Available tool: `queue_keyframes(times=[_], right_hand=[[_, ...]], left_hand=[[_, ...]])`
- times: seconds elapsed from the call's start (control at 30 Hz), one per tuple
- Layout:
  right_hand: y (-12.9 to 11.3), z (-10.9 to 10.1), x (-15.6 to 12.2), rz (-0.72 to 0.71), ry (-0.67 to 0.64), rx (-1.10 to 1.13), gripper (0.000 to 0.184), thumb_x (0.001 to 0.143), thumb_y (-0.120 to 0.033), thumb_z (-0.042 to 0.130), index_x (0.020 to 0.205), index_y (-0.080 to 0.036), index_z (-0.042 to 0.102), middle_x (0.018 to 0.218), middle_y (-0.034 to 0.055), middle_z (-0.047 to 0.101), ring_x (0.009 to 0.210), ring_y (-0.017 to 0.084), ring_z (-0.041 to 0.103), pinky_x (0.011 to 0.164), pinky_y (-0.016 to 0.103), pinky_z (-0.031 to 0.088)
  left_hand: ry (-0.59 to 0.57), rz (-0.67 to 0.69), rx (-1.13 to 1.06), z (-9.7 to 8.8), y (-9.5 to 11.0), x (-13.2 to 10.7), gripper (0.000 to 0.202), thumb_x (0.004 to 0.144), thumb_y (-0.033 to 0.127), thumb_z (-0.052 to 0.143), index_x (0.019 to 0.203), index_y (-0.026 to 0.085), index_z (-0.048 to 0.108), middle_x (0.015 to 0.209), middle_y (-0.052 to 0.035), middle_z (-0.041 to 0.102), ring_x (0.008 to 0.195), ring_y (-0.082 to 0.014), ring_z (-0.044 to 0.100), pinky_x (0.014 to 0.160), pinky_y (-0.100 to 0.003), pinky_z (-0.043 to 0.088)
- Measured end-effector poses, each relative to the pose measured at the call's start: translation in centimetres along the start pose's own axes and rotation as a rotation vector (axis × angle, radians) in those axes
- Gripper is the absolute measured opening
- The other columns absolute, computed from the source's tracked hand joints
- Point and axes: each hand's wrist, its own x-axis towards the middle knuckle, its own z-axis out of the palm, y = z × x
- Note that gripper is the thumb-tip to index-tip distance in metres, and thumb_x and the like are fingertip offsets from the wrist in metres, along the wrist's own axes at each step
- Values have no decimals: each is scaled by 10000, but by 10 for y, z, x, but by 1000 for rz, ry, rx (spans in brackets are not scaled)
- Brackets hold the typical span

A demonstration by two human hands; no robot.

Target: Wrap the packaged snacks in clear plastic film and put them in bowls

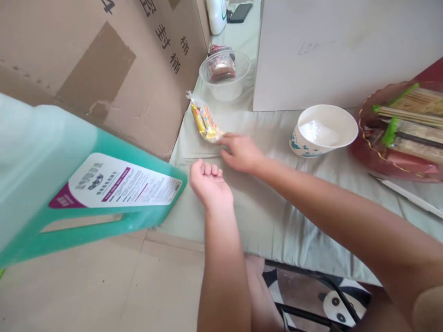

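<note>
A clear plastic packet (206,121) with yellow and orange wrapped sticks inside lies on the cloth-covered table. My right hand (240,151) reaches to its near end, fingers stretched and touching the plastic edge, thumb apart below. Closer to me, my left hand (212,183) is held above the table edge with its fingers curled in, and nothing shows in it. Just beyond the packet stands a clear plastic bowl (228,92), with dark red wrapped snacks (221,67) seen in or behind it. A patterned paper cup (311,148) with clear crumpled plastic inside stands to the right.
A large green-labelled jug (152,163) of teal liquid leans in at left, before a cardboard box (145,115). A white panel (332,55) stands at the back. At right is a red gold-rimmed bowl (367,152) of packaged snacks. A white bottle (217,18) and phone (241,13) lie farther back.
</note>
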Motion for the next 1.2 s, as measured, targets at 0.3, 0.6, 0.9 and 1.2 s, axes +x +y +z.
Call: queue_keyframes(times=[0.3, 0.6, 0.9, 1.2], right_hand=[[-3, 9, -220, -172, 223, -144, 311, 976, -162, 507, 1207, -144, 715, 1261, 142, 753, 1235, 312, 685, 948, 476, 568], [6, 1, -272, -187, 300, 9, 353, 914, -39, 519, 1127, -228, 727, 1128, 83, 797, 1197, 286, 719, 865, 457, 595], [50, -52, -279, -42, 438, 299, 59, 917, -222, 643, 904, -279, 642, 889, 28, 764, 909, 235, 752, 808, 404, 601], [95, -57, -309, 142, 564, 265, 23, 900, -254, 679, 917, -268, 672, 879, 26, 747, 900, 233, 710, 863, 411, 547]], left_hand=[[-133, 199, 784, -29, -17, 12, 474, 744, 373, 836, 1101, 253, 547, 1187, -72, 687, 1167, -225, 665, 1036, -354, 496], [-746, 203, 1006, -16, -46, -30, 253, 789, 337, 806, 701, 192, 619, 652, 29, 587, 628, -122, 550, 615, -242, 430], [-1029, 287, 826, 2, -87, -77, 43, 802, 230, 780, 800, 221, 738, 985, -31, 776, 939, -204, 719, 862, -334, 572], [-1166, 426, 799, 9, -136, -109, 153, 808, 370, 852, 943, 304, 823, 1384, -35, 625, 1450, -331, 508, 1235, -552, 384]])
